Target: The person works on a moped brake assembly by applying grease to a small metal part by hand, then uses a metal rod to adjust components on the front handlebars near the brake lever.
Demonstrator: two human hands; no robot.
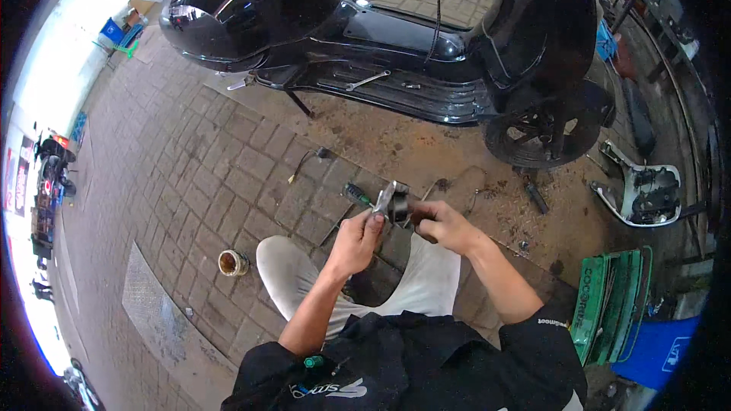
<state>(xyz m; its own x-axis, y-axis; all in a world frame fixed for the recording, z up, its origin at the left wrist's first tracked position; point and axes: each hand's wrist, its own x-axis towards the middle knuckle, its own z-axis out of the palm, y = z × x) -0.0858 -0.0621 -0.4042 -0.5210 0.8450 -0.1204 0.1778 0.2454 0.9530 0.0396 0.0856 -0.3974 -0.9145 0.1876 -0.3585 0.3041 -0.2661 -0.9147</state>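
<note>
Above my knees, my left hand (356, 245) is closed around a small metal part (397, 204), a silver bracket-like piece joined to a dark round cylinder. The thumb presses on its silver side. From the right, my right hand (449, 230) reaches the cylinder with curled fingers, their tips at its side and partly shaded. Just beyond the left hand, a screwdriver with a green and black handle (355, 193) lies on the paving. A small open jar (231, 262) with brown contents stands left of my knee.
A black scooter (304, 53) stands ahead, a wrench (368, 81) on its footboard. A removed white-and-black panel (656, 196) lies at the right, near a green crate-like holder (609, 304) and a blue box (659, 354). A flat grey sheet (156, 312) lies left.
</note>
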